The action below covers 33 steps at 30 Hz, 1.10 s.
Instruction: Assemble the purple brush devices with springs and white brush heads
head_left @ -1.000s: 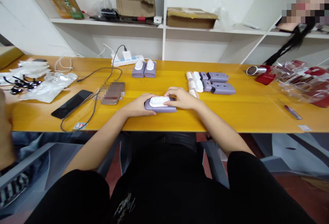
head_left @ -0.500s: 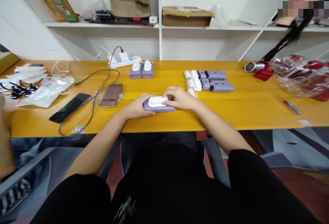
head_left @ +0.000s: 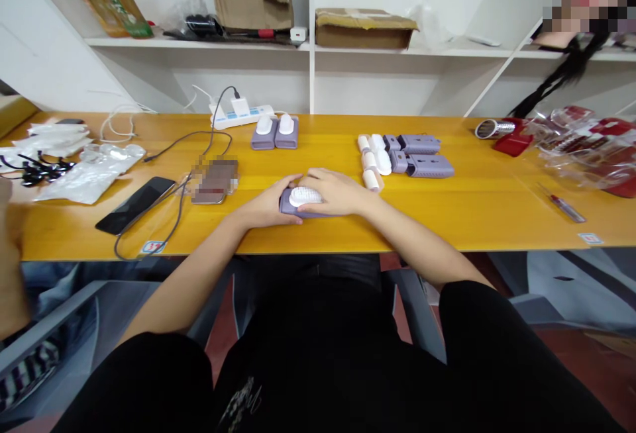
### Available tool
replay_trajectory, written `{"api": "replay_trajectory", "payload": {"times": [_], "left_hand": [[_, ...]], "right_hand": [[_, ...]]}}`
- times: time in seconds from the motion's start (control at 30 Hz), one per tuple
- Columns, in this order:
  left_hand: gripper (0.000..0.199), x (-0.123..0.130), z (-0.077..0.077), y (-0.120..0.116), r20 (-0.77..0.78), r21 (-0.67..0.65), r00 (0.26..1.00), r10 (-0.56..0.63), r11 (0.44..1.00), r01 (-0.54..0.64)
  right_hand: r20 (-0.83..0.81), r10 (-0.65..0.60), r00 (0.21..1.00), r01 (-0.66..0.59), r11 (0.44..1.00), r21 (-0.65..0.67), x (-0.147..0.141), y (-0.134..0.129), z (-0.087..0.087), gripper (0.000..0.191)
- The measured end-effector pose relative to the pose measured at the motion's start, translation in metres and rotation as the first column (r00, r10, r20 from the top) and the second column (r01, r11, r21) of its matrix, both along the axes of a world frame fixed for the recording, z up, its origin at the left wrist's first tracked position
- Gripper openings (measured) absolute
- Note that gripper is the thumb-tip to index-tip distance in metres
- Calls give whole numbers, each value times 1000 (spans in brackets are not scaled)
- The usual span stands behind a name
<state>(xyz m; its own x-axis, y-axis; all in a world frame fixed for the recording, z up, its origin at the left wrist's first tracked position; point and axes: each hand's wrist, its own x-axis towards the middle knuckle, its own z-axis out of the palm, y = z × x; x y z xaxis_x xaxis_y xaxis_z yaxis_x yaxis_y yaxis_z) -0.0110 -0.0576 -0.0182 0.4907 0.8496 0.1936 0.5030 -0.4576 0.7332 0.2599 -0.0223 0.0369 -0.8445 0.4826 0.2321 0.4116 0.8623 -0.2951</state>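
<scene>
Lilac brush (head_left: 304, 196): flat on the yellow table (head_left: 447, 224), close to its front edge and between the forearms; white bristled top facing up, lilac base largely hidden under the hands.

Left hand (head_left: 271, 206): narrow and curved over the brush's left end; fingers wrapped onto the lilac base, thumb side toward the bristles.

Right hand (head_left: 335, 193): narrow and curved over the right end; fingers reach across the white top and meet the left hand's fingertips, so the brush is held between both.

Long axis: runs left to right, parallel to the table's front edge; each hand sits at one end, neither clearly nearer, though the right covers more of the top.

Back row: paired lilac bases (head_left: 274, 134) with white caps beyond the left hand, near a power strip (head_left: 241, 116); white rolls (head_left: 370, 165) and ribbed lilac cases (head_left: 422, 155) beyond the right hand.

Left side: black phone (head_left: 135, 205), a pixelated object (head_left: 214, 181), clear bag (head_left: 89, 171), black earphones (head_left: 34, 171).

Right side: red packaging (head_left: 581, 155), slim tool (head_left: 566, 208).

Edge: another person's blurred arm (head_left: 10, 254) at far left; apart from both hands.
</scene>
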Motion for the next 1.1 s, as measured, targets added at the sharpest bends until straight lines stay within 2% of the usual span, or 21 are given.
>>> {"api": "replay_trajectory", "payload": {"times": [0.1,0.23,0.47,0.63,0.77,0.83,0.93,1.0,1.1], "left_hand": [[135,1,-3,1,47,5,999,-28,1000,28],[134,2,-3,1,66,2,997,-33,999,33],[128,6,2,-1,80,-12,996,-28,999,29],[122,4,-1,1,84,-19,996,-36,999,37],[123,3,0,-1,18,-30,1000,9,1000,-9],[125,2,2,-2,2,-48,1000,11,999,-11],[127,0,5,-5,-16,-69,999,28,997,-29],[125,-1,6,-6,-28,-69,999,35,997,-37],[123,-3,7,-7,-35,-52,999,41,998,-43]], "right_hand": [[110,15,994,-21,998,59,-12,-1,6,56],[183,13,983,-30,995,95,-16,2,11,51],[109,65,992,-76,993,93,-11,1,13,39],[-59,69,996,-70,997,-15,-13,4,23,39],[-270,-48,962,-23,967,-252,-6,8,32,51],[-331,-114,937,-14,932,-362,6,7,37,59],[-346,-221,912,67,912,-404,39,3,43,59],[-346,-329,879,199,911,-360,71,0,47,56],[-335,-468,818,432,884,-180,124,0,49,52]]}}
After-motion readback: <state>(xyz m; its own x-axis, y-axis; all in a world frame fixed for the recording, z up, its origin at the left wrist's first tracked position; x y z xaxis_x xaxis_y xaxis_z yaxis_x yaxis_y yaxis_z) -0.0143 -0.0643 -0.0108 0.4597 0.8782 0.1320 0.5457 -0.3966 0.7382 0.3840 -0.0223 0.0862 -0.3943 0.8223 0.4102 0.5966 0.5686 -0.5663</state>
